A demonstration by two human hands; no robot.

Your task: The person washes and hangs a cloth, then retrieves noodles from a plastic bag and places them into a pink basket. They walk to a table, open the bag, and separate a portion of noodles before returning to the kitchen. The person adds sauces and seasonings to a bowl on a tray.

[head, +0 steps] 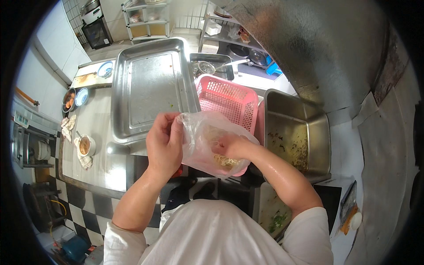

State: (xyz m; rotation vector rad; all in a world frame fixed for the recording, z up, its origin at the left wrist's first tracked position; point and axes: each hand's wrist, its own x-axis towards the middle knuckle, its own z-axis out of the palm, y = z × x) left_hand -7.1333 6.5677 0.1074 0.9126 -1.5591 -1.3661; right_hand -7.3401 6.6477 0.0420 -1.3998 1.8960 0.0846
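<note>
My left hand (166,142) pinches the gathered edge of a translucent plastic bag (198,132) between thumb and fingers. Inside the bag's mouth is my right hand (232,145), its fingers partly hidden by the plastic and close to pale shredded or noodle-like food (227,161). Whether those fingers grip any of it cannot be told. The bag is held over the near part of a pink perforated plastic basket (228,99). Left of the basket lies a large shallow stainless steel tray (149,89), with small green bits on its bottom.
A deep steel container (298,132) with liquid and dark bits stands at the right. Behind the basket, a mesh skimmer (206,68) rests in a metal tray. A cup of brown sauce (84,145), cloths (68,127) and a bowl of eggs (69,100) are at the left.
</note>
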